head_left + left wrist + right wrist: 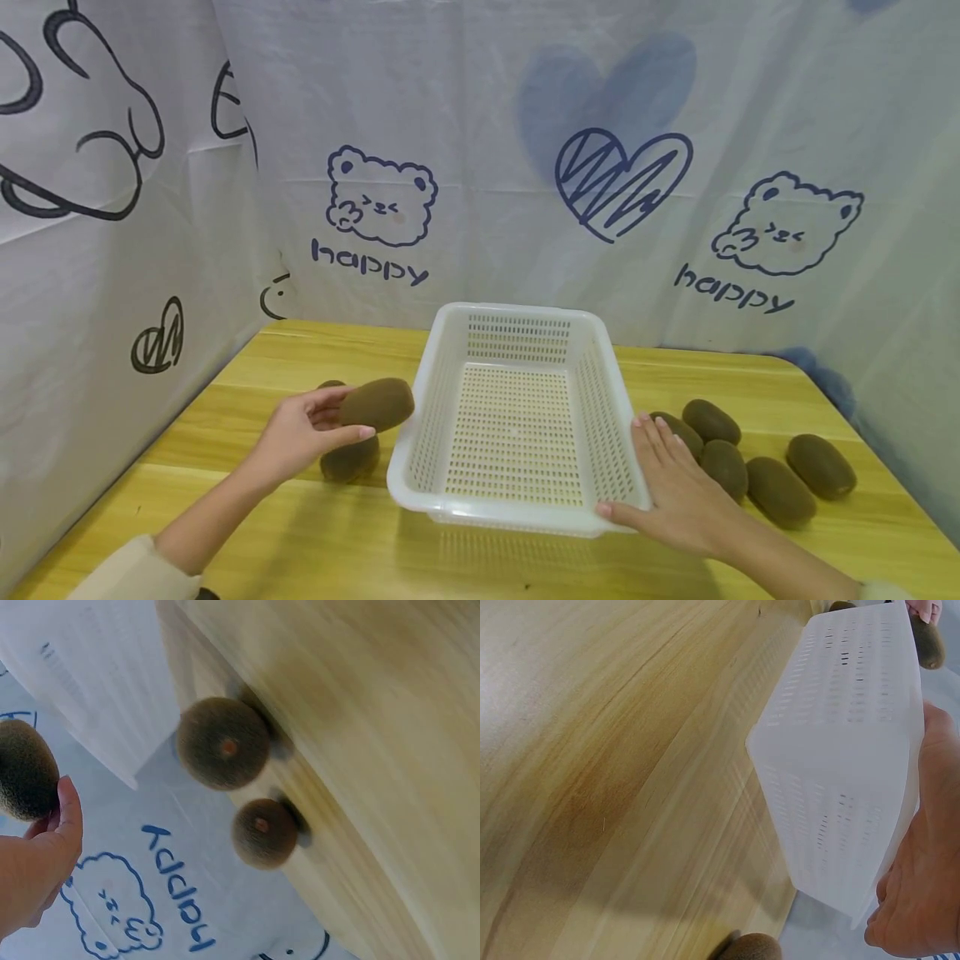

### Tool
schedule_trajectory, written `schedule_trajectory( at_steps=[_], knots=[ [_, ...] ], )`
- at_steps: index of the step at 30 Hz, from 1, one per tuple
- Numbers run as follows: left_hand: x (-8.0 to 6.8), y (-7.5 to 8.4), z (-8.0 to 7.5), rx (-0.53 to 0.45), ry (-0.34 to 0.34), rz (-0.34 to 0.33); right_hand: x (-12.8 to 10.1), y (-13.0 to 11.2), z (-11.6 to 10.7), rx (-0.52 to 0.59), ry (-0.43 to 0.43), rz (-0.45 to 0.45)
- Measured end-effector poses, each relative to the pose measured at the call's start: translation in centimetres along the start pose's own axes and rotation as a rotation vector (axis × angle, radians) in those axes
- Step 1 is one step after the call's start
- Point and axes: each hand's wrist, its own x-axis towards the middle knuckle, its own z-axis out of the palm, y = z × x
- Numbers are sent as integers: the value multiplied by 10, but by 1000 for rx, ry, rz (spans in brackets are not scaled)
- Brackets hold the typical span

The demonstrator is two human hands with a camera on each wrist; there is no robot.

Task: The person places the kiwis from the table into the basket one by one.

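My left hand (300, 433) holds a brown fuzzy kiwi (378, 404) between thumb and fingers, just left of a white plastic basket (517, 521). Behind and below it, two more kiwis (223, 744) lie on the table, partly covered by the hand in the head view. My right hand (678, 492) rests on the right rim of the basket near its front corner, fingers straight along the edge and thumb on the corner. The basket's perforated floor shows bare. In the right wrist view the basket (832, 750) is seen from outside, with the hand at its rim.
Several kiwis (780, 492) lie on the wooden table (300, 542) to the right of the basket, close beside my right hand. White cloth (480, 167) with blue drawings hangs behind the table, and more cloth (210, 250) runs along the left side.
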Motion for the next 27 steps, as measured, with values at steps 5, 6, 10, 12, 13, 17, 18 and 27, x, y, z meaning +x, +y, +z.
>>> schedule_trajectory(
  at_steps=[5, 6, 10, 12, 13, 17, 18, 27],
  knots=[
    [1, 9, 8, -43, 12, 24, 0, 0, 0, -1, 3, -7],
    [1, 11, 10, -62, 10, 29, 0, 0, 0, -1, 5, -9],
    [2, 17, 17, -126, -8, 45, 0, 1, 0, 0, 7, -15],
    [3, 20, 20, -144, -20, 57, -1, 1, 0, -2, 8, -16],
    [4, 21, 22, -146, -24, 66, -1, 1, 0, -3, 9, -16],
    [6, 25, 29, -138, -41, 92, -1, 1, 0, -8, 17, -20],
    [6, 26, 30, -134, -45, 101, -1, 1, 0, -6, 18, -20],
    [13, 35, 50, -126, -76, 128, -1, 1, 0, 7, 12, -15]
  ],
)
